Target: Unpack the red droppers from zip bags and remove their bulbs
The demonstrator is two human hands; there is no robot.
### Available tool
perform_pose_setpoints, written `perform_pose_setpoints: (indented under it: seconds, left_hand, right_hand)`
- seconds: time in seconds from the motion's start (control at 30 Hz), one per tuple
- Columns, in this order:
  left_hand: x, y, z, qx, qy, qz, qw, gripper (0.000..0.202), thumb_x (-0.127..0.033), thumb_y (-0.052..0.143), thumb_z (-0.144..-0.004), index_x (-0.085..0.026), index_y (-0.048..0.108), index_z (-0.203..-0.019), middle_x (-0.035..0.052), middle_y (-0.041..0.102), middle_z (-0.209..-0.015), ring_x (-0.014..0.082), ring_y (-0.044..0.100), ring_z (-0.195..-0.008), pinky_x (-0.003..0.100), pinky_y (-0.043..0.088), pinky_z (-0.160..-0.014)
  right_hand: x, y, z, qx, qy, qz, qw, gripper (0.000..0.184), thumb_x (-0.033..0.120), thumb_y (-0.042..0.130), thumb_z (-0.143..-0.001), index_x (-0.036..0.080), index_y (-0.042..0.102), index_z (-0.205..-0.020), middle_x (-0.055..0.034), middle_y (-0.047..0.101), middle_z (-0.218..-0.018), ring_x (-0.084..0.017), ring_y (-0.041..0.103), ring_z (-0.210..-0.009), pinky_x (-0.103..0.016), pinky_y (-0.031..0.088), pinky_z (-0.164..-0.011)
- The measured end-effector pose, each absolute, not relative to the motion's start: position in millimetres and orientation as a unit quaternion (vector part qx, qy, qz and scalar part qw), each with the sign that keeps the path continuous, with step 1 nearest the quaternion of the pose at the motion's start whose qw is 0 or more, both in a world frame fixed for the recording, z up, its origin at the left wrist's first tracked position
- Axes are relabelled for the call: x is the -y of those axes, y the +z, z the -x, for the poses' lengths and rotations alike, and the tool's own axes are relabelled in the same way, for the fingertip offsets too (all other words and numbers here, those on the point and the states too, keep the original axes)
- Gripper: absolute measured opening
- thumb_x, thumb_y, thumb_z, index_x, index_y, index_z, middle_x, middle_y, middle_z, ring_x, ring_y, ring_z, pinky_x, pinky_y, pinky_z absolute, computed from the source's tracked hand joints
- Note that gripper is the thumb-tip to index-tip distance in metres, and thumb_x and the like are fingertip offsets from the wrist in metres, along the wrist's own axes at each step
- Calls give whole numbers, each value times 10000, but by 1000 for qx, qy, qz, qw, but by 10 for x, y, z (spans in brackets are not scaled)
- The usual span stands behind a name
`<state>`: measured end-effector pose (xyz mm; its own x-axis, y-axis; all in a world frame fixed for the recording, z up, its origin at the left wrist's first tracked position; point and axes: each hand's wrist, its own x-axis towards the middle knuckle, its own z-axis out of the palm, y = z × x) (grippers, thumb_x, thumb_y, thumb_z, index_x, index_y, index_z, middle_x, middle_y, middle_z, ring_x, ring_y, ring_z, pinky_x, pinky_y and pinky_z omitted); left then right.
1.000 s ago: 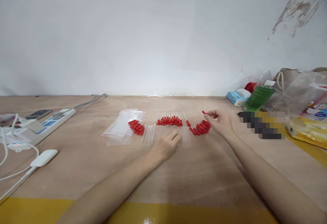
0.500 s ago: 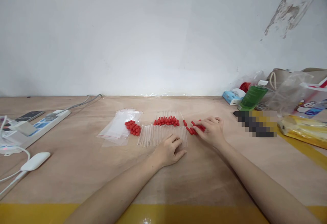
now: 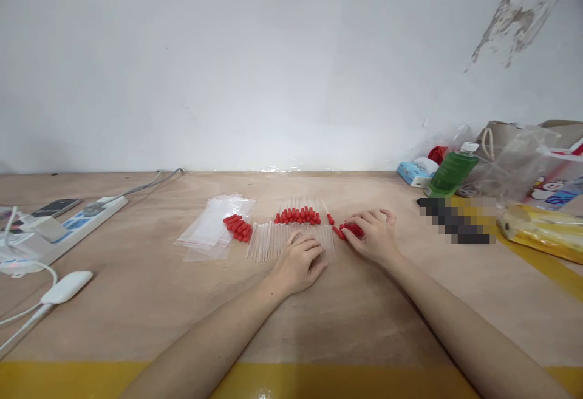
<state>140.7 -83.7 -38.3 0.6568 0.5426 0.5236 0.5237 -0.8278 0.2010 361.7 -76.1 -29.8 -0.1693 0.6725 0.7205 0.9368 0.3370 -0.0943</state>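
My left hand (image 3: 298,260) lies on a row of clear glass tubes (image 3: 268,242), its fingers curled over their right part. My right hand (image 3: 374,233) rests palm down on a pile of red rubber caps (image 3: 350,229), fingers bent over it. Behind the tubes stands a row of tubes with red caps fitted (image 3: 298,215). A second pile of red caps (image 3: 238,227) lies to the left, beside a stack of clear plastic bags (image 3: 211,228). All of it sits on the wooden table (image 3: 136,302).
A white power strip (image 3: 73,226) with cables, a phone (image 3: 55,207) and a white adapter (image 3: 66,286) are at the left. A green bottle (image 3: 450,173), a tissue pack (image 3: 414,172) and plastic bags (image 3: 523,168) crowd the right. Yellow tape (image 3: 68,381) edges the table's front.
My right hand came down from holding one red cap in the air onto the red cap pile. My left hand slid along the clear tubes and curled over them.
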Motion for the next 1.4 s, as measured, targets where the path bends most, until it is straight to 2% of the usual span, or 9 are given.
perform_pose_setpoints:
  seconds: [0.17, 0.37, 0.67, 0.77, 0.97, 1.03, 1.17, 1.3, 1.4]
  left_hand:
    - [824, -397, -1408, -293, 308, -905, 12, 217, -245, 528, -811, -190, 588, -1012, 51, 635, -992, 202, 523, -1015, 469, 255, -1003]
    - [908, -371, -1364, -268, 323, -907, 24, 191, -242, 503, -827, -172, 604, -973, 71, 604, -951, 198, 521, -928, 396, 396, -872]
    - [1026, -356, -953, -263, 310, -911, 67, 190, -182, 434, -852, -168, 611, -918, 69, 595, -866, 176, 534, -862, 332, 457, -780]
    - [1017, -357, -916, -267, 321, -906, 73, 190, -173, 442, -843, -173, 602, -946, 72, 588, -886, 178, 530, -871, 330, 460, -774]
    - [1002, -378, -893, -282, 340, -896, 52, 238, -172, 482, -816, -190, 539, -1046, 77, 550, -1003, 192, 513, -948, 350, 443, -829]
    - [1003, -375, -883, -309, 405, -860, 6, 310, -196, 514, -801, -190, 488, -1110, 110, 482, -1136, 225, 475, -1046, 385, 425, -869]
    - [1018, -333, -889, -332, 475, -810, -86, 459, -229, 559, -786, -184, 412, -1218, 147, 367, -1273, 275, 393, -1156, 436, 370, -918]
    - [1031, -316, -906, -321, 385, -861, -85, 231, -245, 520, -834, -218, 565, -1058, 63, 575, -977, 196, 520, -897, 361, 384, -798]
    - [1018, -352, -908, -316, 325, -889, -63, 177, -273, 478, -866, -215, 617, -960, 29, 583, -776, 154, 512, -731, 304, 360, -677]
  right_hand:
    - [642, -177, -3568, 688, -171, 624, 329, 225, 302, 476, -779, 208, 652, -675, -49, 650, -731, -197, 509, -770, -429, 205, -808]
    - [283, 126, -3393, 654, -6, 744, 140, 242, 377, 510, -719, 222, 669, -624, -94, 651, -728, -275, 521, -866, -435, 267, -749]
    - [-130, 100, -3235, 606, 147, 781, 38, 157, 273, 641, -579, 159, 585, -486, -57, 557, -448, -202, 567, -555, -336, 372, -626]
    - [-154, 187, -3246, 590, 133, 794, 58, 101, 221, 632, -581, 150, 580, -532, -63, 582, -512, -223, 579, -591, -372, 366, -669]
    - [224, 335, -3242, 620, 17, 759, 197, 262, 331, 360, -845, 189, 580, -823, -50, 642, -800, -197, 567, -824, -408, 262, -838]
    - [455, 231, -3207, 685, -66, 653, 315, 212, 333, 410, -848, 191, 566, -842, -39, 645, -834, -182, 552, -839, -399, 231, -858]
    - [862, -151, -3118, 791, -167, 455, 373, 124, 260, 490, -839, 194, 572, -773, -9, 641, -745, -145, 528, -771, -369, 221, -867]
    - [1064, -416, -3037, 840, -190, 333, 384, 63, 170, 524, -815, 203, 576, -827, 15, 653, -782, -123, 524, -783, -343, 238, -877]
    - [1110, -438, -2991, 844, -188, 321, 387, 78, 163, 514, -820, 198, 584, -820, 16, 647, -753, -120, 519, -754, -335, 252, -866]
